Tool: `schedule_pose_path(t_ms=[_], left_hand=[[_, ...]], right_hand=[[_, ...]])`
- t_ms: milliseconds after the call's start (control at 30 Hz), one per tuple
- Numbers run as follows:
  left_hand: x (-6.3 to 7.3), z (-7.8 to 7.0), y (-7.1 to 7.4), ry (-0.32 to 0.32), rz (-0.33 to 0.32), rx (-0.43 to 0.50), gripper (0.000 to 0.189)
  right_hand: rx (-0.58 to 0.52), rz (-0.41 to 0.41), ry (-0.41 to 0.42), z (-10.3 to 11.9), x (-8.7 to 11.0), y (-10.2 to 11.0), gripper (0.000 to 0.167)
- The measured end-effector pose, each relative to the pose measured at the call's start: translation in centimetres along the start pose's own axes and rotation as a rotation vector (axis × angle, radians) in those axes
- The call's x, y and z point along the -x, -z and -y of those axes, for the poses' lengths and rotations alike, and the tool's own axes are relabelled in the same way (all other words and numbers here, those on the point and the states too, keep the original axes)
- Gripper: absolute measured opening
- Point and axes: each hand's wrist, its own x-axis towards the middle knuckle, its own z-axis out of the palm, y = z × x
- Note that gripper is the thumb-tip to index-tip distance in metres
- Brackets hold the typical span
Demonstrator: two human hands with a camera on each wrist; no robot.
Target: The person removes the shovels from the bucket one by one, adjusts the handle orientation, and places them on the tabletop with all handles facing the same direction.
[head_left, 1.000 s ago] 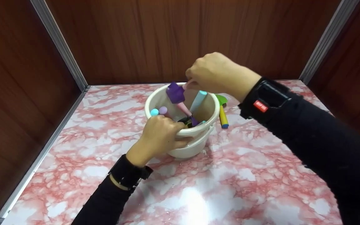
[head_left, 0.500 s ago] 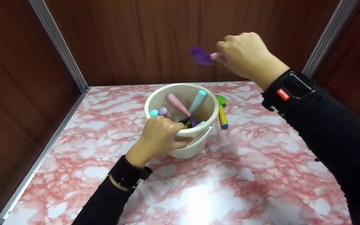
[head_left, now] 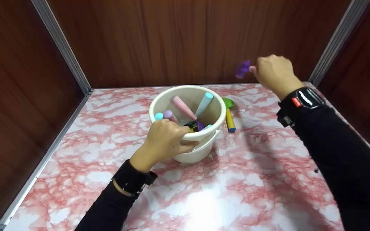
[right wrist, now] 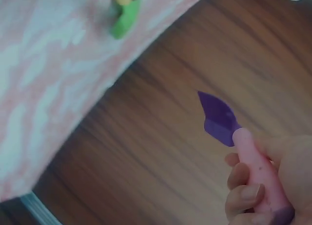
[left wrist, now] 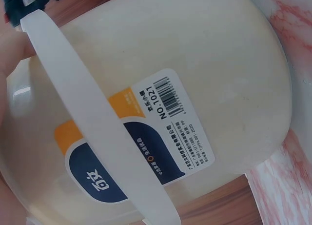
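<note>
My left hand (head_left: 165,139) grips the near rim of a cream plastic bucket (head_left: 189,156). In the left wrist view the bucket's wall (left wrist: 209,44) fills most of the picture, with a label and a white handle strap across it. Raised at the back right, my right hand (head_left: 275,72) holds a toy shovel (right wrist: 219,120) by its pink handle; its purple blade points away from the fingers. Inside the bucket lie several toy tools, among them a pink handle (head_left: 184,107) and a light blue handle (head_left: 204,103). Their lower ends are partly hidden.
A toy tool with a green head and yellow handle (head_left: 230,120) lies on the marbled table (head_left: 268,154), just right of the bucket. Dark wood panels (head_left: 172,41) enclose the back and sides, with metal edging at the corners.
My right hand has lifted the toy shovel up out of the bucket, carried it right, and then come down somewhat. The left hand and bucket stay put.
</note>
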Motion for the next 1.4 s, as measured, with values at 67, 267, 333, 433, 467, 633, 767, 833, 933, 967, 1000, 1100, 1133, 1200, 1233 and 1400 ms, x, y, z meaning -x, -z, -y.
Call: schedule_pose_path(t_ms=[67,267,333,433,467,633,767,833,933,967,1000,1100,1133,1200,1233,1400], left_hand=[[0.0,0.0,0.0,0.001,0.003,-0.002,0.051],[0.0,-0.1,0.0,0.013,0.026,0.002,0.049],[0.0,-0.1,0.1,0.015,0.034,0.004,0.049],[0.0,-0.1,0.2,0.009,0.038,0.002,0.049],[0.0,-0.1,0.2,0.007,0.038,-0.001,0.049],[0.1,-0.1,0.2,-0.001,0.006,-0.015,0.051],[0.2,-0.1,0.2,-0.002,-0.004,-0.024,0.050],[0.2,-0.1,0.2,0.000,0.002,-0.023,0.050],[0.2,-0.1,0.3,0.004,0.010,-0.018,0.049],[0.2,-0.1,0.3,0.004,0.013,-0.016,0.049],[0.2,-0.1,0.3,0.004,0.014,-0.013,0.049],[0.1,-0.1,0.3,0.004,0.019,-0.012,0.049],[0.1,-0.1,0.3,0.005,0.022,-0.013,0.048],[0.1,-0.1,0.4,0.006,0.027,-0.011,0.048],[0.1,-0.1,0.4,0.007,0.030,-0.008,0.048],[0.1,-0.2,0.5,0.014,0.047,0.005,0.047]], right_hand=[[-0.054,0.008,-0.026,-0.7,0.4,-1.3,0.048],[-0.171,0.104,-0.118,-2.1,1.7,-5.1,0.037],[-0.189,0.143,-0.151,-2.2,2.0,-6.2,0.035],[-0.207,0.183,-0.195,-2.2,2.3,-7.7,0.037],[-0.211,0.195,-0.211,-2.1,2.4,-8.2,0.039],[-0.206,0.267,-0.299,-1.5,2.4,-10.1,0.046],[-0.198,0.305,-0.325,-0.9,2.6,-11.2,0.049],[-0.203,0.314,-0.323,-0.6,2.9,-11.6,0.051],[-0.214,0.302,-0.313,-0.3,3.4,-12.2,0.052],[-0.226,0.298,-0.313,-0.2,3.6,-12.4,0.050],[-0.231,0.296,-0.309,-0.1,3.7,-12.6,0.049],[-0.208,0.305,-0.294,-0.1,4.1,-13.2,0.043],[-0.191,0.312,-0.295,0.0,4.1,-13.4,0.041],[-0.150,0.309,-0.286,0.1,4.2,-13.9,0.041],[-0.132,0.309,-0.286,0.1,4.2,-14.1,0.041],[-0.131,0.271,-0.277,0.5,4.7,-15.2,0.038]])
